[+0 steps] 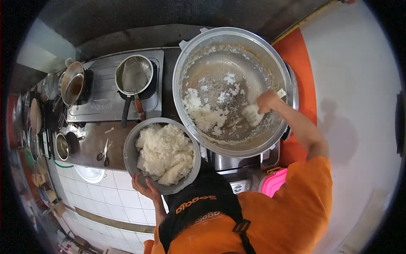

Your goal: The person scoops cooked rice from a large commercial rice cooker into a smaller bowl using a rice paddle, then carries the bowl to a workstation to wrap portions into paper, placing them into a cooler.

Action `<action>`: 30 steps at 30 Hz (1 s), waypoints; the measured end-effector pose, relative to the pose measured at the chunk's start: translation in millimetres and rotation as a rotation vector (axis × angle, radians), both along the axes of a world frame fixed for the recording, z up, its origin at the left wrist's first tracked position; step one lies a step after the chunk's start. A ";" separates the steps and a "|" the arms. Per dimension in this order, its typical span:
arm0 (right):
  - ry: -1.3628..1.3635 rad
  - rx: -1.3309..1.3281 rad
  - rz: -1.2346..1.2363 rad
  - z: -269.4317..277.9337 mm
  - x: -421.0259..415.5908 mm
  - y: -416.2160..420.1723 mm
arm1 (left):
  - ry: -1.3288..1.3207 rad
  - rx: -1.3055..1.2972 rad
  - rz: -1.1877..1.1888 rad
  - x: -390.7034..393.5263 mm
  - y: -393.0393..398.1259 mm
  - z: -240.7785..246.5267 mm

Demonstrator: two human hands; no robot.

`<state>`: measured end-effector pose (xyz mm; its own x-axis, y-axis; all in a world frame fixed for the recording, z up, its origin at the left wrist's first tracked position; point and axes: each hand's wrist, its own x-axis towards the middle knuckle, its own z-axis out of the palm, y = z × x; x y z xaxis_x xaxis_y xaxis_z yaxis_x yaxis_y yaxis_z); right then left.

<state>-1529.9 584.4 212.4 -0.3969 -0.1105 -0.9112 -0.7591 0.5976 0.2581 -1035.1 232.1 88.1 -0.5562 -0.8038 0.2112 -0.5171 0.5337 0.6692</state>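
Observation:
My right hand point(269, 101) grips a white rice paddle point(252, 115) inside a large metal pot point(233, 151). Some cooked rice point(203, 114) lies on the pot's left side, and loose grains cling to its wall and bottom. Against the lower rim of a grey bowl point(129, 152) my left hand point(146, 189) holds on from outside, fingers spread along its wall. Heaped cooked white rice point(166, 152) fills much of that bowl. The bowl sits at the counter's edge, beside the pot's lower left and close to my apron.
Left of the pot stands a gas stove point(101, 106) bearing a saucepan point(118, 73) with a strainer point(134, 76) and a wok point(83, 79). Scissors point(105, 152) and a small pot point(62, 146) lie on the counter point(88, 136). A pink lid point(274, 183) is low at right.

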 end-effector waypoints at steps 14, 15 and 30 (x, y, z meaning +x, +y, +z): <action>0.081 -1.051 -0.606 -132.0 47.1 -101.5 | -0.026 -0.001 0.012 4.1 0.9 -1.4; 0.024 -0.986 -0.636 -118.8 35.3 -106.6 | -0.017 0.006 0.013 5.9 1.0 -4.8; -0.004 -1.310 -0.451 80.6 110.3 -114.9 | -0.026 -0.036 -0.011 8.2 -2.5 -1.9</action>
